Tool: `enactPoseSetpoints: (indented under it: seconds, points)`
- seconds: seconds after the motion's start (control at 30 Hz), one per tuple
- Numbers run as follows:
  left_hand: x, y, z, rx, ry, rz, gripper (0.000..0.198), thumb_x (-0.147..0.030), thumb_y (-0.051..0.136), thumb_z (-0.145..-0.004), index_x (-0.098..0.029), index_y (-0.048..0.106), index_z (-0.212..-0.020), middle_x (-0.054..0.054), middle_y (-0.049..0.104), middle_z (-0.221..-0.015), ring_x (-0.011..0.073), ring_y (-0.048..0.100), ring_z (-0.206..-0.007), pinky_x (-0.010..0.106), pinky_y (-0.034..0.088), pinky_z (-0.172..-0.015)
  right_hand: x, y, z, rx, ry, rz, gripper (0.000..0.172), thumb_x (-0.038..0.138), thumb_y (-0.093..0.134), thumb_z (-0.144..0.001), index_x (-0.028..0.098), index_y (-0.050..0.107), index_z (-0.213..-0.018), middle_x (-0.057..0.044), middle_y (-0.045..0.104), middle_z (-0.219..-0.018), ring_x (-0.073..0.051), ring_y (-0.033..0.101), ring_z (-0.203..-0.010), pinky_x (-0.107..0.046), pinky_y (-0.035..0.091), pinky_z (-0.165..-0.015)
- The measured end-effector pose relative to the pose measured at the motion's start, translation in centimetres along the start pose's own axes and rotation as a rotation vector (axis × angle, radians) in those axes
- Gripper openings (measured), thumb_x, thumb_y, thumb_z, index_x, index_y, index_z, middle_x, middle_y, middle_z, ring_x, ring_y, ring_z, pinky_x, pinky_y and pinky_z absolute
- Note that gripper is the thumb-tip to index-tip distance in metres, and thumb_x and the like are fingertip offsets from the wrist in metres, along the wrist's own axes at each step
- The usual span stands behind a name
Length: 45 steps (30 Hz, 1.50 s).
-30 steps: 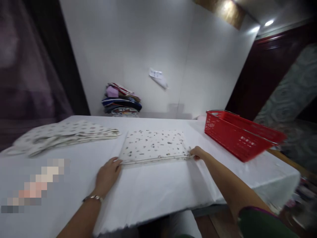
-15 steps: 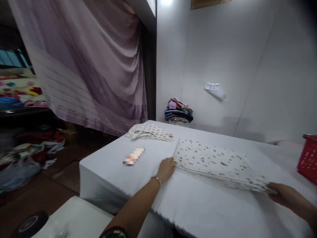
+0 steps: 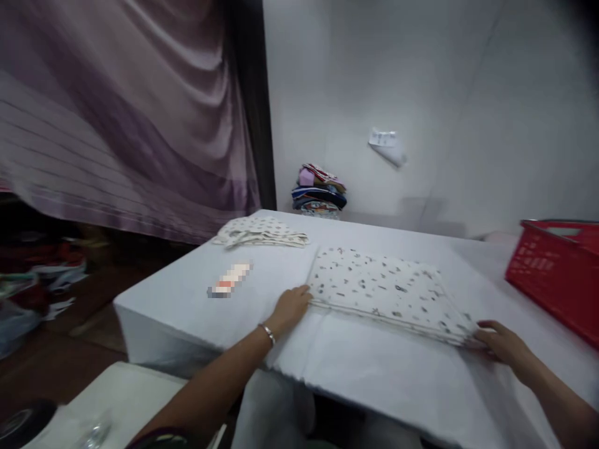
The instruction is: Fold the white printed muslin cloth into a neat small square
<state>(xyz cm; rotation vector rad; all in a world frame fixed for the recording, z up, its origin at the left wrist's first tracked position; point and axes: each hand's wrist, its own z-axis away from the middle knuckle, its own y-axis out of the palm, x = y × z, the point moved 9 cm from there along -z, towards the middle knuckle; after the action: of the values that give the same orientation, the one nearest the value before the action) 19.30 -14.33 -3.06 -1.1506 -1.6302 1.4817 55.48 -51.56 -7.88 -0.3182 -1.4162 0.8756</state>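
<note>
A white folded cloth (image 3: 379, 284) with a small dark print lies flat in several layers on the white-covered table (image 3: 374, 362). At its near left corner is my left hand (image 3: 291, 308), with a bracelet on the wrist; the fingers are closed on the edge. My right hand (image 3: 503, 344) pinches the near right corner between thumb and fingers, and its fingertips are partly hidden under the cloth. Farther back on the left, a second printed cloth (image 3: 262, 232) lies loosely bunched. A blurred-out flat, oblong item (image 3: 230, 280) rests left of my left hand.
To the right stands a red plastic basket (image 3: 556, 274). A stack of folded clothes (image 3: 319, 192) is by the back wall, and a purple curtain (image 3: 154, 125) hangs at left. A white surface (image 3: 116, 405) stands low at front left.
My view has swung to the right, bringing more of the red basket in. The cloth's right end has come lower and flatter, with my right hand still on it.
</note>
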Motion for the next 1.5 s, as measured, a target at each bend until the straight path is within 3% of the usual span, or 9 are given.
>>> enactPoseSetpoints:
  seconds: [0.1, 0.23, 0.43, 0.53, 0.7, 0.93, 1.2, 1.37, 1.5]
  points:
    - [0.1, 0.0, -0.1, 0.000, 0.028, 0.015, 0.033, -0.016, 0.040, -0.085, -0.022, 0.062, -0.110, 0.008, 0.051, -0.133, 0.0243, 0.053, -0.114, 0.041, 0.043, -0.092, 0.0, 0.5, 1.3, 0.084, 0.098, 0.001, 0.037, 0.029, 0.049, -0.074, 0.015, 0.053, -0.108, -0.004, 0.061, -0.058, -0.017, 0.057, -0.048, -0.026, 0.047, -0.047]
    - [0.5, -0.4, 0.3, 0.004, 0.020, 0.082, 0.033, -0.023, 0.045, -0.084, -0.023, 0.063, -0.112, 0.007, 0.052, -0.132, 0.0236, 0.052, -0.116, 0.039, 0.042, -0.095, 0.8, 0.1, 1.3, 0.068, -0.012, 0.345, 0.048, 0.028, 0.048, -0.075, 0.011, 0.052, -0.120, -0.008, 0.066, -0.069, -0.021, 0.063, -0.060, -0.030, 0.049, -0.058]
    - [-1.0, -2.8, -2.7, -0.072, -0.061, 0.200, 0.040, -0.048, 0.040, -0.087, -0.023, 0.066, -0.105, 0.006, 0.054, -0.132, 0.0224, 0.051, -0.118, 0.038, 0.039, -0.100, 9.1, 1.1, 3.6, -0.232, -0.574, 0.609, 0.047, 0.022, 0.042, -0.081, 0.010, 0.053, -0.125, -0.018, 0.051, -0.129, -0.027, 0.048, -0.119, -0.039, 0.038, -0.100]
    - [-3.2, -2.2, -5.1, -0.092, -0.003, 0.162, 0.047, -0.049, 0.036, -0.089, -0.021, 0.057, -0.122, 0.008, 0.040, -0.144, 0.0244, 0.035, -0.133, 0.043, 0.028, -0.108, 12.5, 4.8, 5.3, -0.142, -0.762, 0.613, 0.051, 0.035, 0.034, -0.091, 0.012, 0.043, -0.136, -0.013, 0.035, -0.145, -0.023, 0.027, -0.136, -0.040, 0.026, -0.109]
    - [-2.8, 2.4, -5.9, 0.092, -0.008, 0.099, 0.059, -0.055, 0.032, -0.089, -0.023, 0.040, -0.138, 0.007, 0.028, -0.150, 0.0268, 0.020, -0.139, 0.051, 0.022, -0.109, 9.3, 8.7, 4.9, 0.101, -0.573, 0.771, 0.061, 0.052, 0.027, -0.093, 0.016, 0.036, -0.142, -0.009, 0.025, -0.150, -0.024, 0.015, -0.140, -0.045, 0.012, -0.112]
    - [-1.2, 3.4, -5.8, 0.203, -0.071, 0.141, 0.063, -0.058, 0.031, -0.087, -0.026, 0.037, -0.141, 0.004, 0.022, -0.151, 0.0264, 0.015, -0.141, 0.054, 0.014, -0.111, 8.8, 8.0, 4.8, 0.229, -0.512, 0.669, 0.065, 0.055, 0.022, -0.093, 0.016, 0.029, -0.145, -0.007, 0.015, -0.152, -0.023, 0.009, -0.141, -0.044, 0.008, -0.112]
    - [-2.9, 0.5, -14.1, 0.061, -0.082, 0.061, 0.062, -0.054, 0.030, -0.088, -0.021, 0.038, -0.140, 0.007, 0.020, -0.153, 0.0257, 0.011, -0.141, 0.051, 0.010, -0.112, 16.1, 8.0, -2.1, 0.065, -0.544, 0.629, 0.069, 0.054, 0.025, -0.093, 0.010, 0.020, -0.147, -0.010, 0.006, -0.154, -0.022, 0.001, -0.141, -0.039, 0.006, -0.112]
    - [-0.7, 3.6, -15.9, 0.108, -0.176, -0.019, 0.064, -0.052, 0.029, -0.088, -0.016, 0.035, -0.141, 0.010, 0.022, -0.152, 0.0260, 0.015, -0.141, 0.050, 0.014, -0.111, 13.0, 8.4, -7.6, 0.008, -0.335, 0.676, 0.070, 0.055, 0.028, -0.092, 0.009, 0.024, -0.145, -0.013, 0.010, -0.153, -0.026, 0.004, -0.140, -0.046, 0.007, -0.111]
    - [0.3, 5.0, -15.7, 0.087, -0.165, -0.033, 0.065, -0.052, 0.029, -0.087, -0.017, 0.035, -0.141, 0.008, 0.023, -0.152, 0.0249, 0.014, -0.141, 0.050, 0.013, -0.111, 11.5, 8.5, -8.9, 0.004, -0.323, 0.643, 0.071, 0.058, 0.030, -0.091, 0.010, 0.027, -0.144, -0.013, 0.011, -0.153, -0.028, 0.005, -0.140, -0.049, 0.010, -0.109]
